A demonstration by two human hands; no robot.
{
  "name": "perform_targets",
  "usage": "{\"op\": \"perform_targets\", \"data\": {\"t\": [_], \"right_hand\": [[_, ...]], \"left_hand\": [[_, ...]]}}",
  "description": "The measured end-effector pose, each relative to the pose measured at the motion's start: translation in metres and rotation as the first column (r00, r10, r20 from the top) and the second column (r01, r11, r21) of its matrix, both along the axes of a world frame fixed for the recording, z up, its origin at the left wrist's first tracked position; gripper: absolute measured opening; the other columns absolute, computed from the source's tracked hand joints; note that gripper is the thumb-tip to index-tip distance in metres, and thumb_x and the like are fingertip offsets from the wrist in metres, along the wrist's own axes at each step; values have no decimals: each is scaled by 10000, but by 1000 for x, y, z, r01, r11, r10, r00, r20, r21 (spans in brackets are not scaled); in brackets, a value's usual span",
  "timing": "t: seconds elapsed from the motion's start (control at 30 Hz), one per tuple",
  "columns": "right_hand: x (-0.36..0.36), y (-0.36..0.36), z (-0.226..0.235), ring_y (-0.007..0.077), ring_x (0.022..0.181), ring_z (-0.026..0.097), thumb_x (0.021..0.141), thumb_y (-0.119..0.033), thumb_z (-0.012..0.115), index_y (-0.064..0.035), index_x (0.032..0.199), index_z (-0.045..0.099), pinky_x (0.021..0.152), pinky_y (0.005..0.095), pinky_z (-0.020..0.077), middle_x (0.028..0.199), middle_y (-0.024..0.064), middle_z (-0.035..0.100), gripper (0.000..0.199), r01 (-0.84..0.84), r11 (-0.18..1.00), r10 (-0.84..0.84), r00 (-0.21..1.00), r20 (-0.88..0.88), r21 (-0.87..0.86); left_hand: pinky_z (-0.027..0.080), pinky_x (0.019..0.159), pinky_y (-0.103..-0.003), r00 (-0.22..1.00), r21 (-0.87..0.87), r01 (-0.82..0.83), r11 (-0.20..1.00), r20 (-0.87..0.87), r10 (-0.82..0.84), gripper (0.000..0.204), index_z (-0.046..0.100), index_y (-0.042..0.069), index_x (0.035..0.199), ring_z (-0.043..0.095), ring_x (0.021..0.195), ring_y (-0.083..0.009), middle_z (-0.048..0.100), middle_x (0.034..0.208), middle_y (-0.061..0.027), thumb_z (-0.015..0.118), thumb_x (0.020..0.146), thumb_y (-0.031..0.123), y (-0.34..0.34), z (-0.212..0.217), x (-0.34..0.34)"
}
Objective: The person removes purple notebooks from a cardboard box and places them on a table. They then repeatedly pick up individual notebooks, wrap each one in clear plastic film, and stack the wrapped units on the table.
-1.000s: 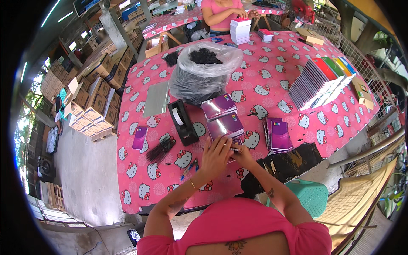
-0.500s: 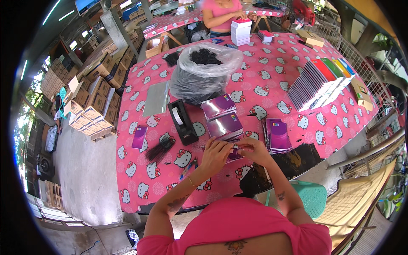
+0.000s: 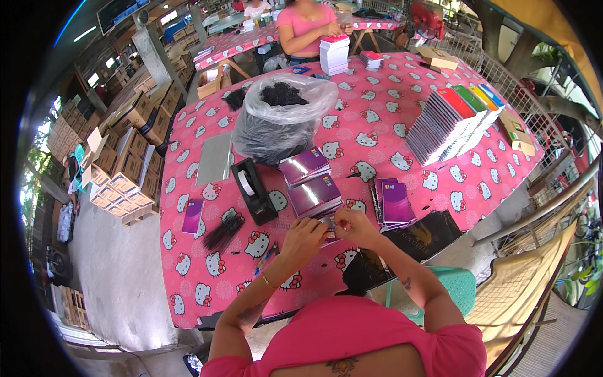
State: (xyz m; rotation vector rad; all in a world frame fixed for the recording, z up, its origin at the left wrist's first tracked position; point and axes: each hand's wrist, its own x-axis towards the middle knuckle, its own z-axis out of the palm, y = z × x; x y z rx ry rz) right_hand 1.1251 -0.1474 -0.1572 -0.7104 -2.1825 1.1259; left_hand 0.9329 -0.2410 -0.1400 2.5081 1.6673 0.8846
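1. The left hand (image 3: 306, 234) and right hand (image 3: 353, 225) meet over the near edge of the pink cartoon-print tablecloth (image 3: 389, 132); the fingers of both are curled and pinched together around a small purple item (image 3: 328, 226), mostly hidden between them and too small to identify.
2. Whether either hand grips the item fully cannot be made out.
3. Just beyond the hands lie two purple spiral-bound notebooks (image 3: 311, 182), one behind the other.
4. Left of these stands a black tape dispenser (image 3: 252, 191); a bundle of black comb-like pieces (image 3: 223, 229) lies nearer the person.
5. A second purple notebook stack (image 3: 394, 202) rests to the right.
6. A clear plastic bag of black pieces (image 3: 282, 122) blocks the table's middle.
7. Fanned multicoloured notebooks (image 3: 452, 122) occupy the far right.
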Motion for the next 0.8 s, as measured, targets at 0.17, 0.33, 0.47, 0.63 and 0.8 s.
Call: {"op": "perform_targets", "data": {"t": [0.17,0.33,0.47,0.63,0.8], "right_hand": [[7,-19,17,132,772,636,877,-43,656,-30,1123,631,702,302,515,857,82,663,247,43,990,-81,956,-283,-137],[47,-24,43,280,1085,658,822,79,605,-56,1307,612,910,383,522,1153,166,680,503,260,964,-257,965,45,-64],[89,4,4,375,1299,523,808,4,636,-60,1340,587,1073,467,430,1367,176,575,539,546,671,-617,786,-30,503],[100,3,-48,372,1477,258,800,-457,748,-58,1501,373,1175,608,177,1582,146,320,890,277,780,-560,710,428,562],[30,-19,-2,312,1353,457,775,-179,819,-58,1428,469,1113,468,344,1439,131,505,751,162,969,-176,982,61,186]], "left_hand": [[494,785,-436,990,-4,89,996,112,-88,208,660,58,1042,627,901,-308,653,968,-91,699,868,166,5,39,7],[512,797,-432,955,134,76,988,274,-111,232,656,53,1088,634,950,-317,663,1022,-109,680,887,166,26,46,3],[531,850,-410,998,12,-6,1000,64,5,277,643,33,1146,641,985,-316,671,1061,-134,644,920,193,9,-34,-11],[538,879,-396,983,173,40,984,-186,-7,296,631,20,1167,648,989,-307,676,1051,-150,620,907,162,-11,-80,-4],[516,869,-404,996,-25,-85,996,-10,85,296,626,23,1157,651,989,-302,678,1061,-144,623,881,131,-10,-17,-3]]}}
